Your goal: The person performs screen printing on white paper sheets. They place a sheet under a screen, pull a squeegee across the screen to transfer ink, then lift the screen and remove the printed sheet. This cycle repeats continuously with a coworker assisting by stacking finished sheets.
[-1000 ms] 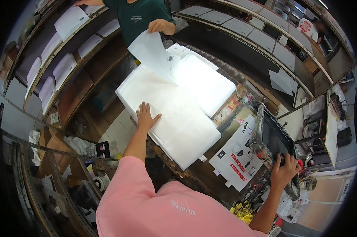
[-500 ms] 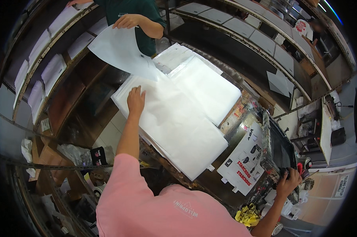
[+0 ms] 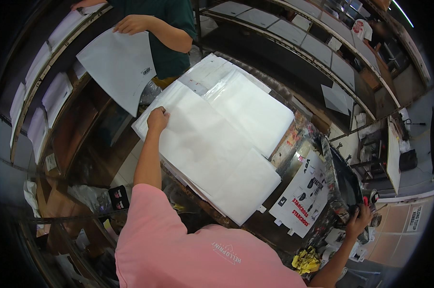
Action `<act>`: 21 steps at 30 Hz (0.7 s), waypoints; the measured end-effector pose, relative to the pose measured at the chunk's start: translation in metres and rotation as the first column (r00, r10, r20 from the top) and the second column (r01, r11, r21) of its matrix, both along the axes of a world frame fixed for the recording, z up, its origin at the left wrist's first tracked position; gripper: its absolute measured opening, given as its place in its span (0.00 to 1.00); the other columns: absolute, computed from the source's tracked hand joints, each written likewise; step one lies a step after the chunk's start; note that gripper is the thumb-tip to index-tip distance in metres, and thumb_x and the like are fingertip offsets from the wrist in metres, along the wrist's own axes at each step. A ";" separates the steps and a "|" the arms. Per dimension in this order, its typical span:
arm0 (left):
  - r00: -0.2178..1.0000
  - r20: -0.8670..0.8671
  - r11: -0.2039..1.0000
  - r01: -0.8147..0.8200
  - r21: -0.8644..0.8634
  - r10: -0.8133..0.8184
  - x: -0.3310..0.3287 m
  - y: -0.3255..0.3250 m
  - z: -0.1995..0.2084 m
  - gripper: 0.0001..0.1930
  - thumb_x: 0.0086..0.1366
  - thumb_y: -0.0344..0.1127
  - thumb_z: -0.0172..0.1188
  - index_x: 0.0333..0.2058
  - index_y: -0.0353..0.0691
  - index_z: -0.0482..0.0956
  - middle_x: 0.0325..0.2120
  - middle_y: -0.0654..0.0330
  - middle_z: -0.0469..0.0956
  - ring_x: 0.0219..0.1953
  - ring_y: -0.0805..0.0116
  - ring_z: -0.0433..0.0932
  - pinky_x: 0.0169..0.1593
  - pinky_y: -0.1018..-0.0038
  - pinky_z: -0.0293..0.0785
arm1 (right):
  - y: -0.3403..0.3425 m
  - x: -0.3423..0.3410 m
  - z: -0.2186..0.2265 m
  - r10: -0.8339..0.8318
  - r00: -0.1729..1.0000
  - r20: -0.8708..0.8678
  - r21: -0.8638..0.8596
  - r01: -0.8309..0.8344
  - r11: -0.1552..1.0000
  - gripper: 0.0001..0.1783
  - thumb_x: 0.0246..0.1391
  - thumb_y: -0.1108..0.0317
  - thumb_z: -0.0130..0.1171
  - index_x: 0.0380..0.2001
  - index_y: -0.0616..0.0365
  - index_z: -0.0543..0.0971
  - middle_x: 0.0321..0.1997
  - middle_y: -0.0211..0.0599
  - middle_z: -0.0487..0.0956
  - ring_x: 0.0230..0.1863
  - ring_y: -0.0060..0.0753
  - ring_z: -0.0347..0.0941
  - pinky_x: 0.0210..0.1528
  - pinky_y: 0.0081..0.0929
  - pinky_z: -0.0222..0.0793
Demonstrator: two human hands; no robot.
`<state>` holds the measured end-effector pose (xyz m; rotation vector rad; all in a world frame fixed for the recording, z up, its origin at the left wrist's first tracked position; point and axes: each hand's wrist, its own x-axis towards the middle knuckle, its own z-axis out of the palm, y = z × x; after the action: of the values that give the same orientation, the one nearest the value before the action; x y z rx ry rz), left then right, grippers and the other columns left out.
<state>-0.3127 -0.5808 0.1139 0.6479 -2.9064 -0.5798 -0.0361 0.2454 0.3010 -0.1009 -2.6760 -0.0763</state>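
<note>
A stack of large white sheets (image 3: pixel 212 144) covers the middle of the table. At the stack's left edge my left hand (image 3: pixel 156 120) is closed, its fingers pinching the top white sheet. My right hand (image 3: pixel 360 222) grips the near end of a dark, paint-stained screen frame (image 3: pixel 344 180), which stands tilted up on the right; its fingers are partly hidden. Beside the frame, a printed layout sheet (image 3: pixel 301 199) with red and black designs lies on the table. A second white stack (image 3: pixel 260 108) sits farther back.
Across the table, a co-worker in a green shirt (image 3: pixel 171 57) holds a pale printed sheet (image 3: pixel 118 67) by its top edge. Racks with sheets (image 3: pixel 58 89) line the left, and a long rack (image 3: pixel 289 33) runs behind. Crumpled yellow material (image 3: pixel 305 260) lies near my right forearm.
The co-worker's printed sheet has moved left, off the stack. My left hand has shifted slightly left and down, its spread fingers now closed at the sheet edge. My right hand stays at the frame.
</note>
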 end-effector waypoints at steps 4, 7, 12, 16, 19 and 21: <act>0.999 0.013 0.999 -0.036 -0.032 0.037 -0.004 0.000 0.011 0.19 0.58 0.42 0.76 0.45 0.37 0.86 0.48 0.45 0.86 0.53 0.49 0.85 0.54 0.57 0.81 | 0.001 -0.001 0.002 -0.002 1.000 0.004 -0.005 0.002 1.000 0.23 0.71 0.50 0.48 0.42 0.60 0.81 0.42 0.46 0.78 0.49 0.56 0.70 0.60 0.49 0.60; 0.994 -0.045 0.958 0.082 -0.275 -0.098 -0.012 -0.009 0.017 0.34 0.54 0.44 0.79 0.58 0.39 0.80 0.60 0.43 0.79 0.62 0.49 0.79 0.62 0.59 0.77 | 0.002 -0.002 0.001 -0.005 1.000 -0.019 0.010 0.005 1.000 0.24 0.71 0.50 0.47 0.42 0.59 0.81 0.42 0.45 0.78 0.48 0.56 0.70 0.60 0.50 0.60; 0.954 0.160 0.945 0.281 -0.170 -0.255 -0.041 -0.040 0.022 0.57 0.46 0.48 0.83 0.73 0.38 0.63 0.68 0.40 0.70 0.68 0.43 0.72 0.72 0.60 0.70 | 0.005 -0.001 -0.001 -0.019 0.999 -0.029 0.025 0.019 1.000 0.24 0.71 0.50 0.47 0.42 0.60 0.81 0.43 0.47 0.78 0.49 0.57 0.70 0.59 0.51 0.59; 0.909 0.312 0.939 0.325 -0.111 -0.277 -0.062 -0.050 0.029 0.58 0.45 0.48 0.83 0.73 0.37 0.63 0.67 0.39 0.70 0.68 0.42 0.72 0.72 0.59 0.70 | 0.008 0.001 0.000 -0.037 0.999 0.025 -0.039 0.038 0.999 0.24 0.70 0.49 0.48 0.44 0.60 0.81 0.45 0.48 0.78 0.51 0.59 0.68 0.60 0.53 0.59; 0.939 0.278 0.930 0.273 -0.245 -0.203 -0.061 -0.040 0.036 0.54 0.45 0.47 0.83 0.70 0.36 0.67 0.63 0.40 0.74 0.66 0.44 0.75 0.68 0.57 0.75 | 0.009 0.003 0.000 -0.050 0.998 0.024 -0.018 0.050 0.999 0.22 0.70 0.51 0.49 0.46 0.59 0.81 0.48 0.49 0.78 0.53 0.60 0.68 0.62 0.53 0.58; 0.946 0.267 0.910 0.265 -0.320 -0.182 -0.053 -0.028 0.038 0.48 0.46 0.44 0.82 0.65 0.35 0.71 0.60 0.40 0.76 0.64 0.44 0.76 0.64 0.56 0.77 | 0.008 0.004 -0.001 -0.037 0.999 0.022 -0.017 0.037 0.999 0.22 0.69 0.52 0.50 0.46 0.60 0.81 0.49 0.49 0.78 0.55 0.61 0.68 0.63 0.53 0.58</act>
<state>-0.3660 -0.6086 0.1519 0.3532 -3.2079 0.0148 -0.0324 0.2535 0.3001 -0.1561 -2.6972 -0.0668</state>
